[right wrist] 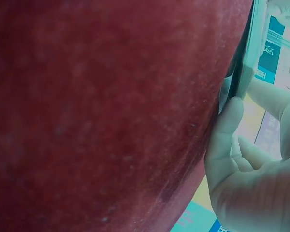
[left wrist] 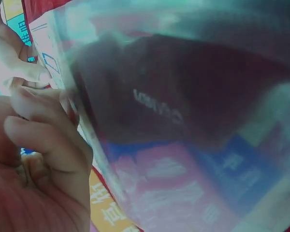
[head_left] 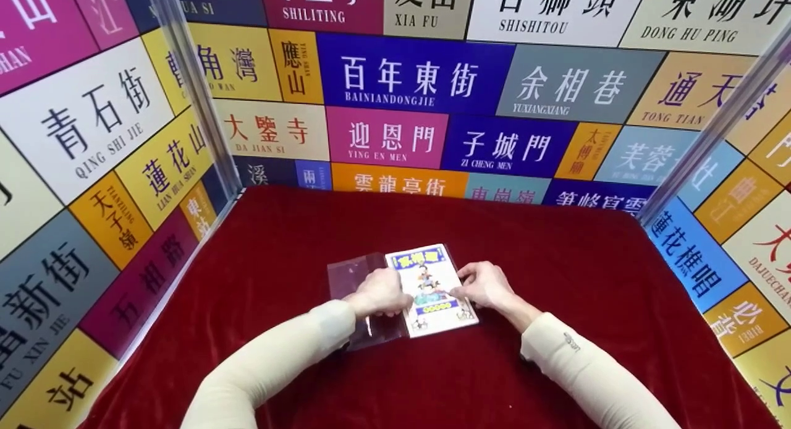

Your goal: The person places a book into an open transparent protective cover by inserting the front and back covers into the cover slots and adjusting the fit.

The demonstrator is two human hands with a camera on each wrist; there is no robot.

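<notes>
A thin book (head_left: 435,314) with a white cover and a cartoon picture lies in the middle of the red cloth, slightly turned. To its left spreads a clear plastic book cover (head_left: 346,277), which catches glare and fills much of the left wrist view. My left hand (head_left: 378,292) has curled fingers at the book's left edge and pinches the plastic there. At the opposite edge my right hand (head_left: 488,285) grips the book between thumb and fingers. The right wrist view shows the book's page edge (right wrist: 249,63) between that thumb and forefinger.
Dark red velvet cloth (head_left: 296,225) covers the table. Panels (head_left: 414,70) with colourful Chinese place-name signs stand behind and at both sides. Metal corner posts (head_left: 201,89) rise at the back left and back right.
</notes>
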